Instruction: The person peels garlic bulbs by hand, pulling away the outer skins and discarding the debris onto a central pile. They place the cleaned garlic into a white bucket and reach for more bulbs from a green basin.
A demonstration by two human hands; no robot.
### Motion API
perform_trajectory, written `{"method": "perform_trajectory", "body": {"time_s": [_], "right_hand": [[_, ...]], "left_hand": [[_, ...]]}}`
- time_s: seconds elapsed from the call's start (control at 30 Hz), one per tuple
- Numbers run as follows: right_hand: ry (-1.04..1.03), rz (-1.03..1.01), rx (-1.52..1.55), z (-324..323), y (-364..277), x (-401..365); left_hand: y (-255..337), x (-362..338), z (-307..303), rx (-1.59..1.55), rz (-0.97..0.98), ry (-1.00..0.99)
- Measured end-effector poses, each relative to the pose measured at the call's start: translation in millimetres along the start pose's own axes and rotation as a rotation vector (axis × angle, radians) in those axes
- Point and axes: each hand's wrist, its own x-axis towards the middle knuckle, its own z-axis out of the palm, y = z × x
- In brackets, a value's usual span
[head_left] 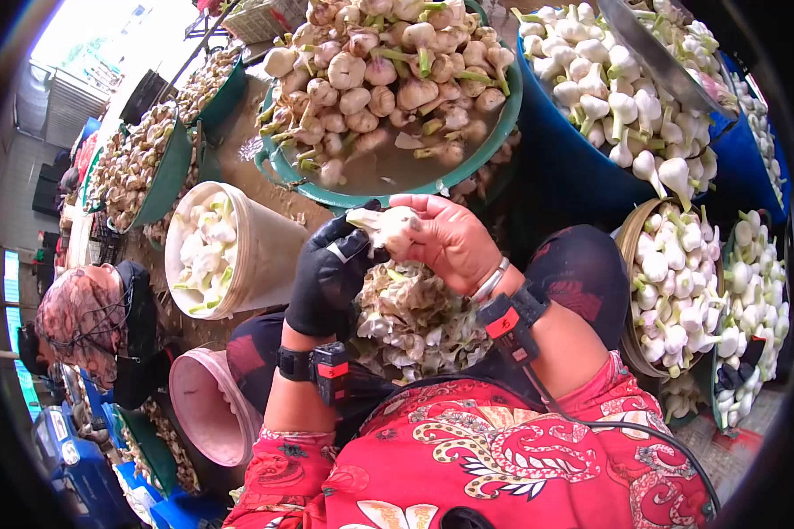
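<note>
One left hand (333, 275), one right hand (459, 245) — two in all. One black glove (314, 301). One shiny bangle (490, 279). Two black wrist straps (293, 363), with one little red-and-black box (332, 370) on each. Just one garlic bulb (392, 231) held up, and lots more all around — too many to count. One big green tub (507, 110) right in front. One white bucket (273, 254) and one pink bucket (205, 410) close by on the left.
</note>
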Motion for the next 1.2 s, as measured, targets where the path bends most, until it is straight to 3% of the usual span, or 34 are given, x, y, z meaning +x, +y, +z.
{"method": "perform_trajectory", "body": {"time_s": [0.03, 0.07, 0.17, 0.3, 0.4, 0.57, 0.6, 0.67, 0.73, 0.83, 0.9, 1.03, 1.13, 1.17, 1.2], "right_hand": [[-0.001, 0.0, 0.001, 0, 1, 0], [-0.008, -0.015, 0.007, 0, 2, 0], [-0.025, -0.063, -0.041, 1, 5, 3], [-0.026, -0.091, -0.109, 2, 7, 3], [-0.005, -0.067, -0.07, 4, 10, 3], [-0.004, -0.074, -0.034, -4, 17, 4], [-0.044, 0.001, 0.062, -7, 18, 6], [-0.056, 0.093, 0.117, -12, 20, 8], [-0.006, 0.045, 0.029, 11, 10, 1], [0.013, -0.105, -0.218, 18, 10, -1], [0.013, -0.175, -0.321, 18, 8, -5], [0.038, -0.251, -0.357, 22, 7, -5], [0.084, -0.263, -0.35, 15, 11, -1], [0.086, -0.261, -0.349, 12, 11, -1], [0.078, -0.129, -0.281, 7, 10, -2]], "left_hand": [[0, -2, -1, 0.212, 0.124, -0.025], [1, -4, 0, 0.213, 0.127, -0.024], [8, -10, 2, -0.013, 0.027, 0.023], [7, -7, 5, -0.004, -0.01, 0.074], [-5, -2, 2, -0.193, -0.104, 0.095], [-9, -5, 11, 0.279, -0.02, 0.26], [-11, -6, 12, 0.352, 0.066, 0.244], [-9, -8, 9, 0.355, 0.04, 0.263], [-6, -12, 8, 0.359, 0.008, 0.286], [3, -13, 10, 0.285, -0.042, 0.301], [-1, -14, 14, -0.12, -0.024, 0.223], [-2, -10, 27, -0.19, 0.028, 0.195], [-6, -9, 23, -0.224, -0.04, 0.165], [-10, -10, 18, -0.001, -0.047, 0.188], [-11, -11, 15, 0.222, -0.052, 0.209]]}}
